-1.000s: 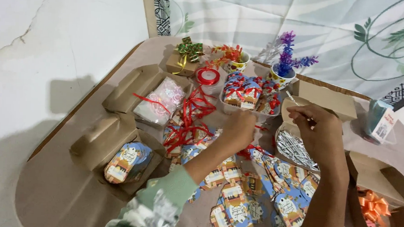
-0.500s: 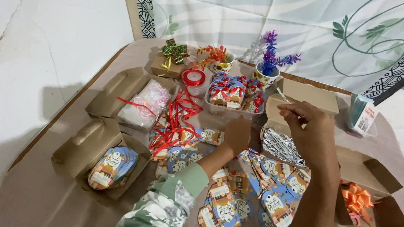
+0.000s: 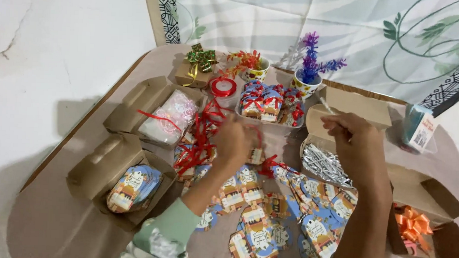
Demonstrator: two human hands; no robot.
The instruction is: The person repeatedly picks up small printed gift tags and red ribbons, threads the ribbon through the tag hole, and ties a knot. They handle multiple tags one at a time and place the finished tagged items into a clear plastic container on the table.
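Many printed paper tags [image 3: 257, 216] cover a brown table [image 3: 48, 219] among open cardboard boxes [image 3: 111, 165]. The left hand [image 3: 234, 139] pinches one tag [image 3: 255, 155] beside red ribbons [image 3: 201, 138]. The right hand [image 3: 354, 136] grips a thin white stick [image 3: 326, 105].

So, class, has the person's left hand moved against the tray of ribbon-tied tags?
Yes. The left hand has shifted left from below the tray, toward the red ribbons.
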